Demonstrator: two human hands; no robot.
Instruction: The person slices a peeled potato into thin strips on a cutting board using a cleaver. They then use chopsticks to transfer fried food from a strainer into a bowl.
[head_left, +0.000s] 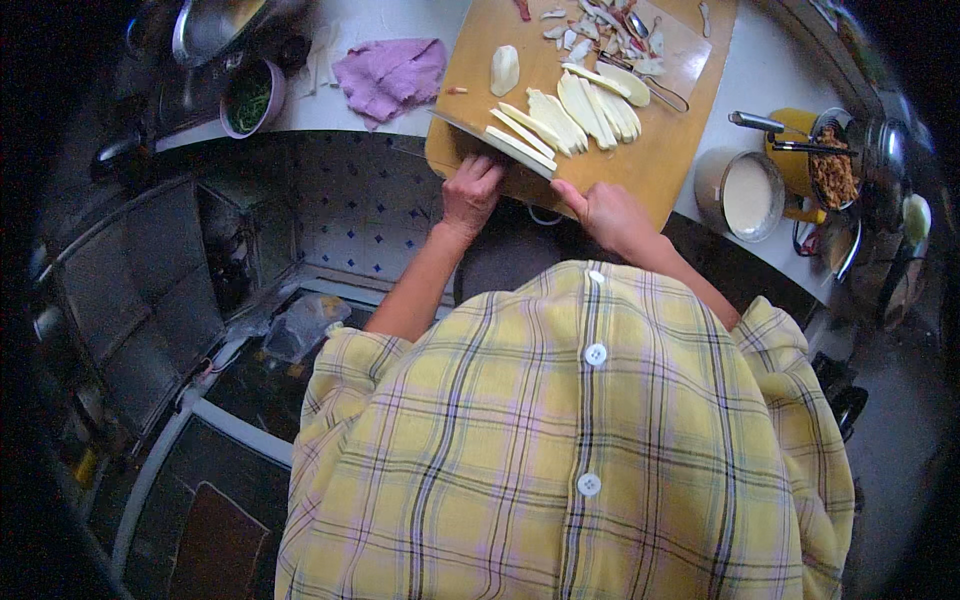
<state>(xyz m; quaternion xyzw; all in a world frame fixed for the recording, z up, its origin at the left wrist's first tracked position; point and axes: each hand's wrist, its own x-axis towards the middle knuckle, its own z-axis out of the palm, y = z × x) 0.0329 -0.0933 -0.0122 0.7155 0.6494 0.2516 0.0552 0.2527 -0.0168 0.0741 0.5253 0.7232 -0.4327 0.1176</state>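
Note:
A wooden cutting board (675, 157) lies before me with a broad-bladed kitchen knife (517, 155) over its near left part. My right hand (611, 217) is closed around the knife's handle end, thumb on top. Cut pale sticks (520, 142) lie along the blade's far side. My left hand (474, 187) is at the board's near edge, just on my side of the blade; its fingertips are in shadow, and what they touch is hidden. Beyond the knife lie pale peeled root vegetable slices (585, 112) and one whole peeled piece (505, 70). A metal peeler (667, 94) rests near the peelings (615, 34).
A purple cloth (391, 79) lies left of the board, with a bowl of chopped greens (251, 101) farther left. To the right stand a pot of white liquid (746, 196) and a yellow container (791, 124) of brown food with a utensil across it.

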